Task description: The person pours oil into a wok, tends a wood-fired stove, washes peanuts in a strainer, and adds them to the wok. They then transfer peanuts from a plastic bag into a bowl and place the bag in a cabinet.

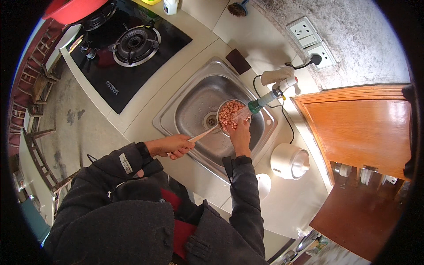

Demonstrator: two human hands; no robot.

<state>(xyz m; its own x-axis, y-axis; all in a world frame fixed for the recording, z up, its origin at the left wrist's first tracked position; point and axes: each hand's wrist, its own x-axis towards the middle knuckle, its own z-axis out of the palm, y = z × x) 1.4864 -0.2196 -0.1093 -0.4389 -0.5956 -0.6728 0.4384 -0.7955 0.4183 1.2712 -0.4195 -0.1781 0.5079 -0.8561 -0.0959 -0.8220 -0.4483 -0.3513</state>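
Note:
A small round pan [220,129] with a long pale handle [204,134] is held over the steel sink [191,100]. Reddish-pink peanuts [230,112] fill much of it. My left hand [174,145] is closed around the handle near its end. From the pan's near right side, my right hand [240,136] reaches into the peanuts, and its fingertips are hidden there. The green-tipped faucet [260,101] points at the pan, and clear water seems to run from it onto the peanuts by my right fingers.
Left of the sink lies a black gas hob [145,66], with a red basin [81,9] at its far end. A white rice-cooker-like appliance [289,161] stands right of the sink. Its cord seems to run toward wall sockets [311,42]. An orange wooden cabinet door [362,128] is at the right.

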